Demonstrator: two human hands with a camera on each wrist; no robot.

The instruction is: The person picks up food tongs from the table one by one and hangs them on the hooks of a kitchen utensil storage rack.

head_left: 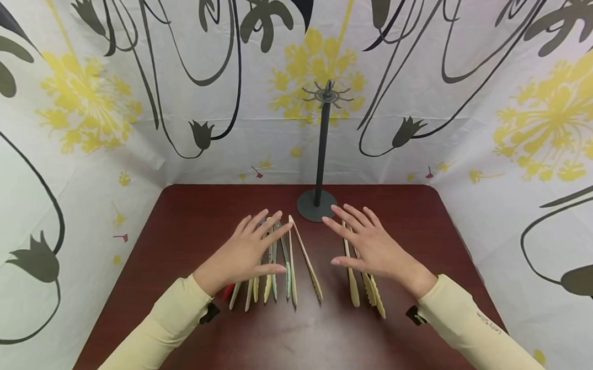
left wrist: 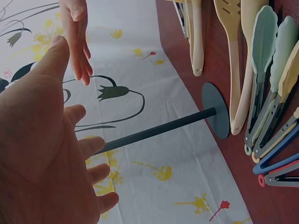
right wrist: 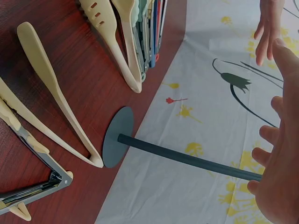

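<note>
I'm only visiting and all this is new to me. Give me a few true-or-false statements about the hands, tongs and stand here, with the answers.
1. The person's left hand and right hand are both open above the reddish-brown table. True.
2. The two hands are touching each other. False: there is a gap between them.
3. The thin dark grey stand with a round base is upright. True.
4. The tongs with mint-green tips lie between the slotted beige tongs and the blue-framed tongs. True.
5. Tongs hang from the top of the stand. False: nothing hangs there.
</note>
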